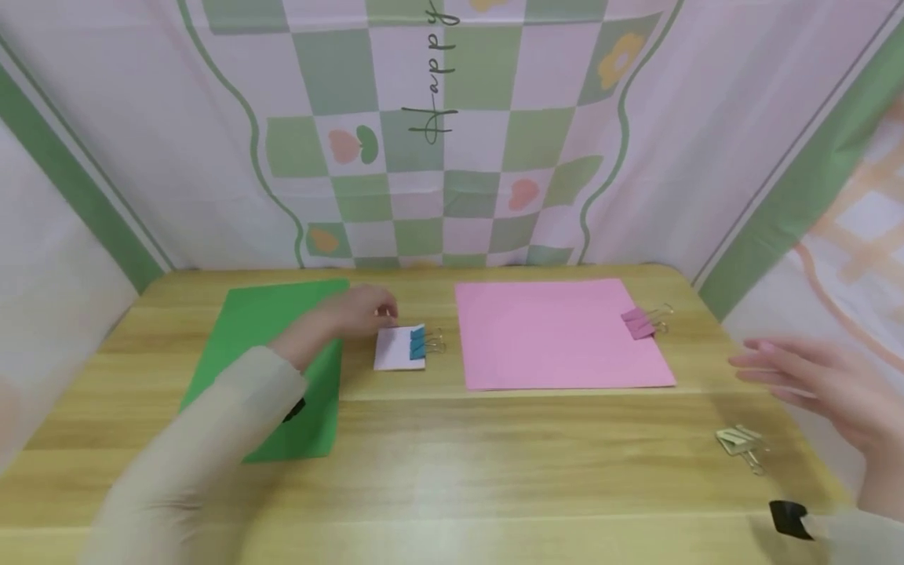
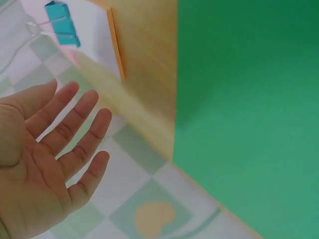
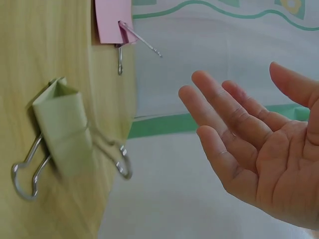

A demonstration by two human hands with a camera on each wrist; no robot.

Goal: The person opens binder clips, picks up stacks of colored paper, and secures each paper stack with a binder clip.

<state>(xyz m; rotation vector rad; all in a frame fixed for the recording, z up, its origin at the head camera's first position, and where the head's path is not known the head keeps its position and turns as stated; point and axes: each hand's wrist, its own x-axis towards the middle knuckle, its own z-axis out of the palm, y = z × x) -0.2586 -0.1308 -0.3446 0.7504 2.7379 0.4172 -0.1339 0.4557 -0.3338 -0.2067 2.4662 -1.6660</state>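
Note:
My left hand [image 1: 362, 311] hovers beside a small white notepad [image 1: 395, 349], its fingers loosely spread and holding nothing in the left wrist view. A blue binder clip [image 1: 418, 343] grips the pad's right edge. My right hand [image 1: 826, 380] is raised over the table's right side with relaxed fingers and nothing in them. Below it lies a pale green binder clip [image 1: 738, 441], seen close up in the right wrist view with both wire handles spread apart. A pink binder clip [image 1: 639, 323] is fastened on the right edge of the pink paper [image 1: 558, 337].
Green paper [image 1: 282, 314] lies on the left of the wooden table [image 1: 494, 471], partly under my left forearm. A patterned curtain [image 1: 438, 157] hangs behind the table's back edge, and more fabric hangs at both sides.

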